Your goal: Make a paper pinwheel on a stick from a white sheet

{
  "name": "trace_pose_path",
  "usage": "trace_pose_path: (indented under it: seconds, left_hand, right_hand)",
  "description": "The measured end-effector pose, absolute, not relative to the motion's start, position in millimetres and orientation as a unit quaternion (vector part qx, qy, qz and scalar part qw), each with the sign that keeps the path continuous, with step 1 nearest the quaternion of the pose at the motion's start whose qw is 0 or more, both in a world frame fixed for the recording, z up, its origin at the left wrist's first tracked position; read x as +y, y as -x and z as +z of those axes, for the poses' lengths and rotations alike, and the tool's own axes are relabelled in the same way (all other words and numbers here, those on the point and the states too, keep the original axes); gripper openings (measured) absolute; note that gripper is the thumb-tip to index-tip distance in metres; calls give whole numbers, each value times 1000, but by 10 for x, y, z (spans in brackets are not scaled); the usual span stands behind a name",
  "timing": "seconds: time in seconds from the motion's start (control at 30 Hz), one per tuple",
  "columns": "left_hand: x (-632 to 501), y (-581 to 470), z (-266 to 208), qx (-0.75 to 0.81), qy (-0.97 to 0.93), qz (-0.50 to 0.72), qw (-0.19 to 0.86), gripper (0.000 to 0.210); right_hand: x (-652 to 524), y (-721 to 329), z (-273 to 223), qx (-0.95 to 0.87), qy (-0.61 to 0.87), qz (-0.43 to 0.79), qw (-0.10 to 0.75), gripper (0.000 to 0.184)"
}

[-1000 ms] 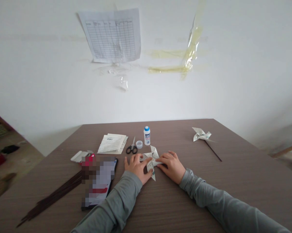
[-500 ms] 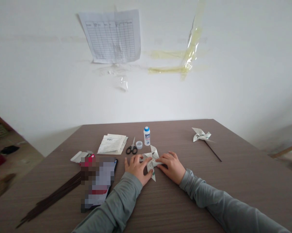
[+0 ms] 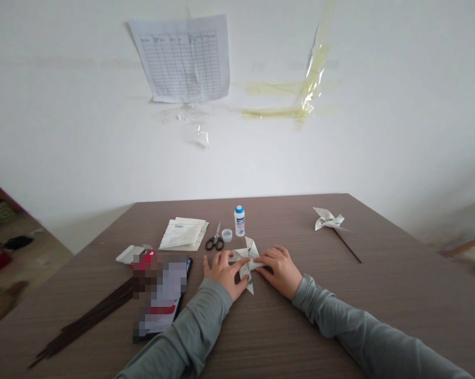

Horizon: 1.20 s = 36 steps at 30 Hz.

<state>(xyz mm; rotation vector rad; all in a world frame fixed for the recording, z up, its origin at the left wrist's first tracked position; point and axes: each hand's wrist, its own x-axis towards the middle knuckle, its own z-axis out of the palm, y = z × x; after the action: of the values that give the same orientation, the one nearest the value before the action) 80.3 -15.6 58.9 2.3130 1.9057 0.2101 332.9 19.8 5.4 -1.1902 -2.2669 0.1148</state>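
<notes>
A paper pinwheel [image 3: 246, 269] of printed whitish sheet lies on the table between my two hands. My left hand [image 3: 226, 273] holds its left side, with the index finger reaching over the middle and the thumb by the lower blade. From the right, my right hand [image 3: 280, 269] grips a blade near the centre, thumb and fingers close together. Parts of the pinwheel are covered by my fingers. Just beyond it stand a white glue bottle [image 3: 239, 222] with a blue top and a small clear cap [image 3: 227, 235]. Black-handled scissors [image 3: 215, 241] lie beside the cap.
Folded paper sheets [image 3: 182, 234] lie at the back left. Nearer are a small red-and-white box [image 3: 131, 255], a bundle of thin dark sticks [image 3: 87, 317] and a partly blurred phone [image 3: 164, 300]. Another pinwheel on a stick [image 3: 328, 220] rests at the right. A wall [image 3: 261, 163] borders the table's back.
My left index finger has edged slightly right over the pinwheel's middle. My right hand and the other things have stayed in place.
</notes>
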Motion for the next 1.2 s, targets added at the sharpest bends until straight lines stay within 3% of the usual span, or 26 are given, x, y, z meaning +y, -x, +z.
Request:
trace_pose_path:
  seconds: [0.73, 0.97, 1.2]
  left_hand:
    - [-187, -849, 489, 653, -749, 108, 27, 69]
    - [-199, -857, 510, 646, -756, 97, 40, 57]
    - [-183, -832, 545, 644, -759, 86, 53, 59]
  right_hand:
    - [158, -3353, 155, -850, 455, 27, 264, 25]
    - [163, -3346, 168, -847, 464, 30, 256, 28]
    - [152, -3332, 166, -841, 467, 47, 270, 25]
